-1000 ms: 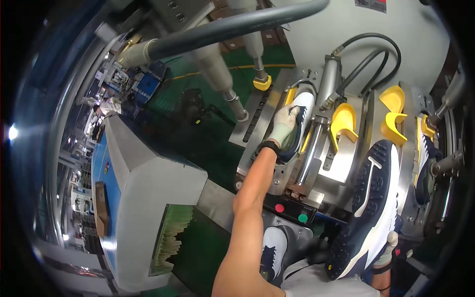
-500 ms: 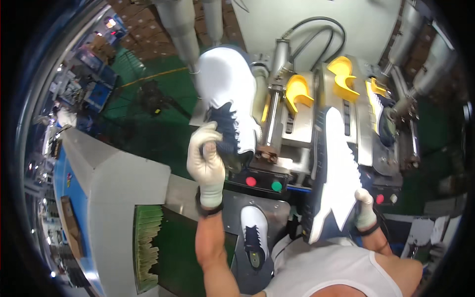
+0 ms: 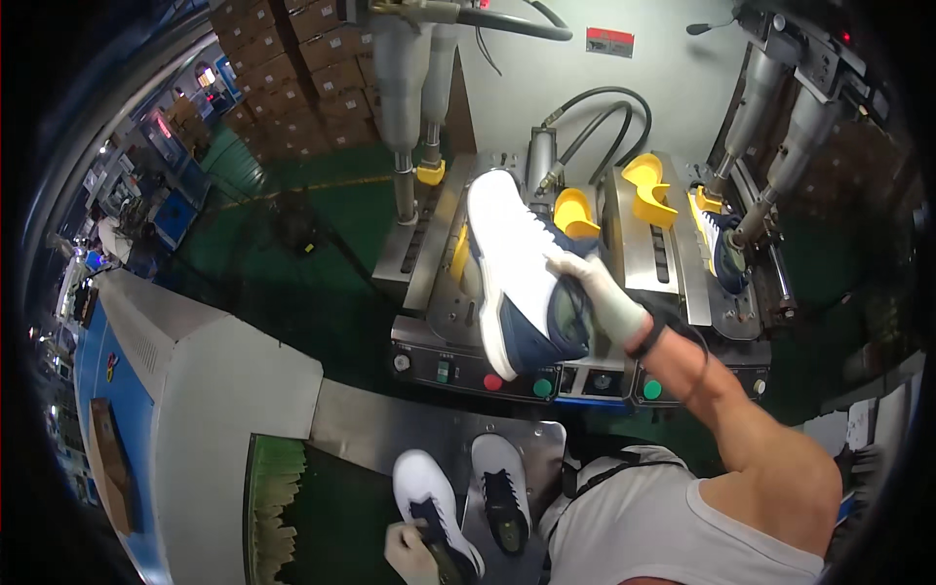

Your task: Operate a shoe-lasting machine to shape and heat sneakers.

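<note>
My gloved right hand point(image 3: 603, 294) grips a large-looking white and navy sneaker point(image 3: 509, 255) by its collar, in front of the press. That sneaker tilts, its white toe pointing up and away and its navy heel near the control panel. Low in the picture, my gloved left hand point(image 3: 409, 554) is closed at the opening of a second white and navy sneaker point(image 3: 421, 486), and its fingers are partly hidden. Beside it on the steel table point(image 3: 366, 414) lies a third sneaker point(image 3: 499, 460), white-toed with dark laces.
The press carries yellow curved pads point(image 3: 650, 190) and metal cylinders point(image 3: 398, 97). Another sneaker point(image 3: 726, 255) sits under its right-hand cylinders. Red and green buttons point(image 3: 543, 388) line the front panel. At left stands a grey housing point(image 3: 224, 390) with a green strip curtain point(image 3: 273, 497); cartons point(image 3: 327, 73) are stacked behind.
My left hand has come down from the press to the steel table with its sneaker. My right hand has raised its sneaker from beside my body, leftward to the front of the press.
</note>
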### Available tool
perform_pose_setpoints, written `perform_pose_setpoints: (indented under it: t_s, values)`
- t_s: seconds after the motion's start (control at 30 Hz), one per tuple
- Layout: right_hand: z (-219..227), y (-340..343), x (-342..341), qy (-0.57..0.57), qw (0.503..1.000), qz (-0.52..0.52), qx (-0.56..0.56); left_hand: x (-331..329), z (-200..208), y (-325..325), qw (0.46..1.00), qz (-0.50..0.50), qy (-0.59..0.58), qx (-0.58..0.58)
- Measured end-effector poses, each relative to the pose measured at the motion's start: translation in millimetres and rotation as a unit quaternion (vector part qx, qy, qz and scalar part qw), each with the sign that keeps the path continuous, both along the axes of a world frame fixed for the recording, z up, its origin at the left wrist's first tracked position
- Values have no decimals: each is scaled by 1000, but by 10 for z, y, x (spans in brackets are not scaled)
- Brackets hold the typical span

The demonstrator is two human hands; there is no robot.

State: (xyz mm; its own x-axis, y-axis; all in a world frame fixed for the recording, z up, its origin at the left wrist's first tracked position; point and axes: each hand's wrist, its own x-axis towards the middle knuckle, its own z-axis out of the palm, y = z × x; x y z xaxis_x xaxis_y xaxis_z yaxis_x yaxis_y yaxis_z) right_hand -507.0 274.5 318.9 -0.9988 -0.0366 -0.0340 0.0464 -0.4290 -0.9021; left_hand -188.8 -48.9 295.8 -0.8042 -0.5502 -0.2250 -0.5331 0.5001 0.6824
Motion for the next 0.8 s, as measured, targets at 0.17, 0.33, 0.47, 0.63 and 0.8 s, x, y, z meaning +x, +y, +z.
perform_pose_setpoints:
  t_s: [0.17,0.33,0.47,0.63,0.8]
  values:
    - [-209,-325,-1372,-144,986,27,75,847,-991,-106,992,95,-7,83]
    - [-80,-652,-1890,-159,972,-15,172,1197,-1502,-74,990,100,10,104]
    - [-255,-804,-2174,-126,924,58,356,1367,-1930,-12,961,184,-24,204]
    - [-679,-568,-3119,-167,874,88,449,1371,-2258,175,977,177,10,120]
    - [-681,-67,-3618,-174,775,156,588,1417,-2471,310,974,199,103,40]
